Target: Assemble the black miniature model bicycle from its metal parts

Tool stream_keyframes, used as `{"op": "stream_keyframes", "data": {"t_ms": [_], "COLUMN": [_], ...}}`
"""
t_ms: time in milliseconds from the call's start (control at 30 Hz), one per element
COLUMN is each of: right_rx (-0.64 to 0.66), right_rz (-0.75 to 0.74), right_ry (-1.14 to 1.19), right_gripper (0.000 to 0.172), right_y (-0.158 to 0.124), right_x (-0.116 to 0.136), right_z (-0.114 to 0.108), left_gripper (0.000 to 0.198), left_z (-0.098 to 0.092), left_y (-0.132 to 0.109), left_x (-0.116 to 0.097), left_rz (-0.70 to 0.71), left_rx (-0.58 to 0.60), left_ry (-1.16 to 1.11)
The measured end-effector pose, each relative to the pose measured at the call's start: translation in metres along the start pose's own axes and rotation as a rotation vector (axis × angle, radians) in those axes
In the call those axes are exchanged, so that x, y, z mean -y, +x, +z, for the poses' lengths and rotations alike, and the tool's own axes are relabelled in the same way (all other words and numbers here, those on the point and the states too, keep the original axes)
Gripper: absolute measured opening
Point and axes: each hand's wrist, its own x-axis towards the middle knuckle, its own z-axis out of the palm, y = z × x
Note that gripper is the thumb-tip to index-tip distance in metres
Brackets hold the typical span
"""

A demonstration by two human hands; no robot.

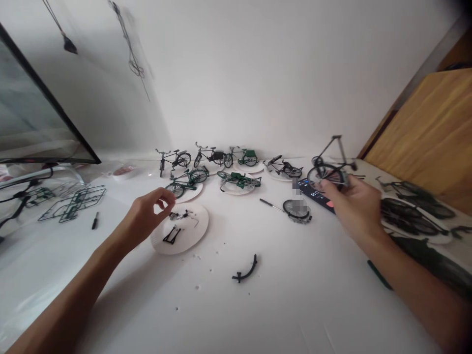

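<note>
My right hand point(356, 201) grips a partly built miniature bicycle point(327, 172), a dark frame with one wheel, raised above the table at the right. Below it lie a phone point(313, 195), a loose spoked wheel point(296, 209) and a screwdriver point(271, 204). At the left, my left hand point(151, 209) hovers over the near edge of a white paper plate point(201, 236), fingers curled into a pinch; anything between the fingertips is hidden. Small black and silver bicycle parts point(172, 235) lie on that plate. A curved black mudguard point(246, 270) rests in front.
Several model bicycles point(212, 155) stand or lie along the wall, some on paper plates. Green part frames point(73, 201) and a small black-handled screwdriver point(95, 221) are at the left, below a screen point(40, 103). More bicycle parts point(409, 216) crowd the right, near a wooden panel point(424, 118).
</note>
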Motion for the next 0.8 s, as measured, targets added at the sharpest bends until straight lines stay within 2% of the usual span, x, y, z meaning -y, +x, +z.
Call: {"op": "stream_keyframes", "data": {"t_ms": [100,233,367,533,667,800], "right_rx": [0.102,0.198,0.293,0.373,0.379,0.320], "right_rz": [0.054,0.092,0.114,0.153,0.232,0.207], "right_ry": [-0.088,-0.197,-0.280,-0.360,-0.465,-0.519], "right_gripper": [0.030,0.029,0.027,0.032,0.036,0.040], "right_y": [-0.006,-0.011,-0.013,-0.016,-0.021,-0.021], "right_x": [-0.010,-0.010,-0.004,0.011,0.020,0.008], "right_z": [0.006,0.011,0.012,0.014,0.017,0.019], "left_gripper": [0.017,0.021,0.021,0.012,0.008,0.007], "left_z": [-0.008,-0.022,-0.032,-0.031,-0.014,0.003], "left_y": [0.000,0.002,0.003,0.002,0.000,-0.003], "left_x": [0.011,0.027,0.038,0.033,0.011,-0.002], "left_rz": [-0.015,-0.049,-0.060,-0.030,0.052,0.096], "left_rx": [-0.070,-0.168,-0.181,-0.083,0.082,0.232], "left_ry": [-0.012,-0.057,-0.034,-0.045,-0.124,-0.195]}}
